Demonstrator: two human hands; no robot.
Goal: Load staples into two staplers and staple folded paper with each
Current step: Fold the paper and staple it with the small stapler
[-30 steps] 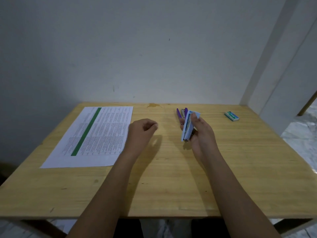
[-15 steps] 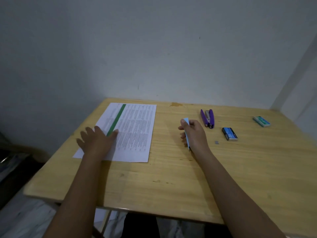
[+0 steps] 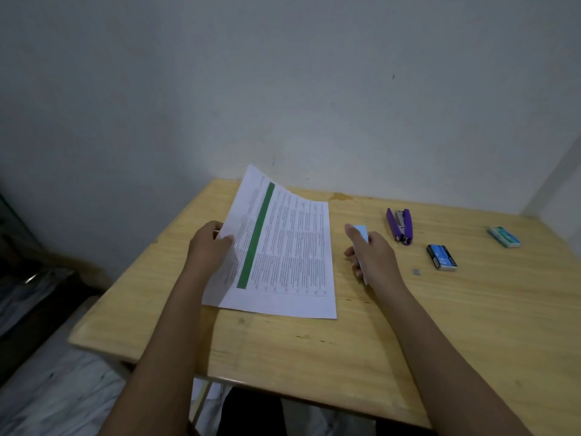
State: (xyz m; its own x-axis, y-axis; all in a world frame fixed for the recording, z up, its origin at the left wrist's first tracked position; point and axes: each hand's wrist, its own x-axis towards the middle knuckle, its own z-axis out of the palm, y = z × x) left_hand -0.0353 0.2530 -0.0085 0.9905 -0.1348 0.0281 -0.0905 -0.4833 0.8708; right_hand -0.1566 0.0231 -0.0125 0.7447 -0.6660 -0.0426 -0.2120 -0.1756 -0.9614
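A printed sheet of paper (image 3: 283, 247) with a green stripe lies on the wooden table (image 3: 471, 325). My left hand (image 3: 209, 247) pinches its left edge and lifts that side off the table. My right hand (image 3: 372, 256) grips a light blue stapler (image 3: 361, 232), mostly hidden by the fingers, just right of the paper. A purple stapler (image 3: 400, 225) lies swung open further right. A dark blue staple box (image 3: 441, 257) sits beside it, and a teal staple box (image 3: 504, 236) lies near the far right edge. A small grey bit (image 3: 417, 272) lies near the dark box.
A plain wall stands behind the table. The table's left edge drops to the floor, where dark objects (image 3: 37, 278) sit. A brownish stain (image 3: 342, 196) marks the far edge of the table.
My left hand went from lying flat on the paper to pinching its left edge and raising it. The view swung further left. My right hand still grips the blue stapler.
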